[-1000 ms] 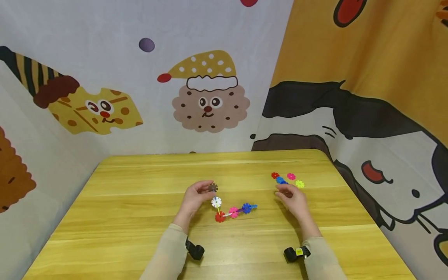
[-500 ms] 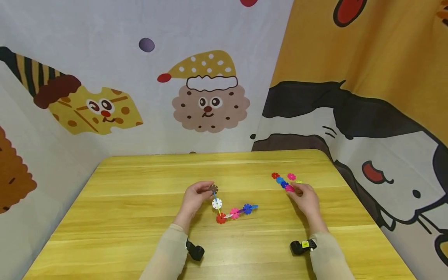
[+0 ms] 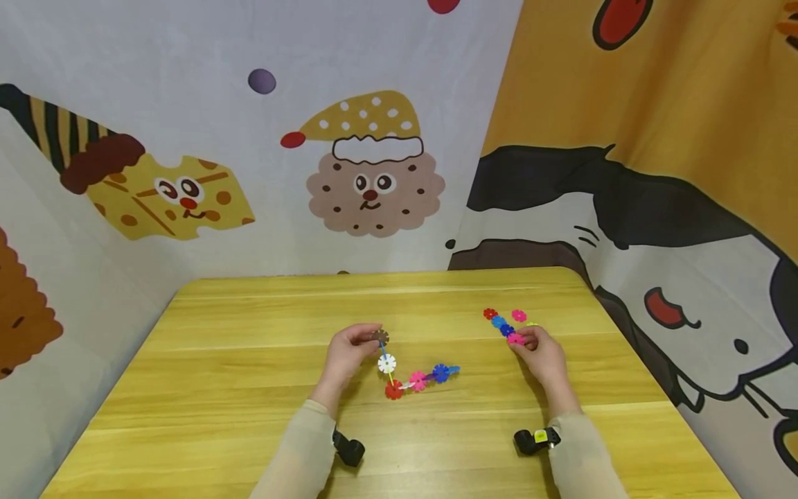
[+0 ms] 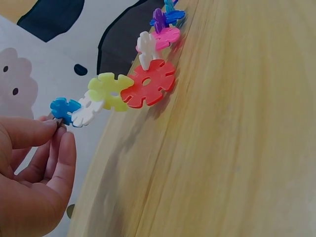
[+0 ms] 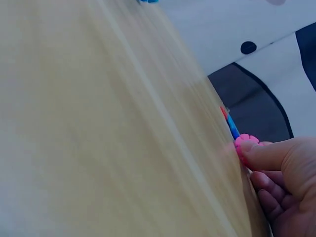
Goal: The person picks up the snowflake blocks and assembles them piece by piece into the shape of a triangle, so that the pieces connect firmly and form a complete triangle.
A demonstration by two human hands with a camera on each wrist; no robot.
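Left hand (image 3: pixel 346 353) is pinching the brown snowflake disc (image 3: pixel 381 337) ending a ten-disc chain (image 3: pixel 394 389), probably keeping that end off the table (image 3: pixel 249 423). Right hand (image 3: pixel 544 352)'s fingertips are pinching a pink snowflake disc (image 3: pixel 515 339), likely by the edge for grip, while five more are lying nearby: red one (image 3: pixel 490 314), two blues (image 3: pixel 498 321), another pink (image 3: pixel 519 315), mostly-hidden yellow (image 3: pixel 532 324).

Chain (image 3: pixel 418 380) left of the other discs (image 3: pixel 499 321)
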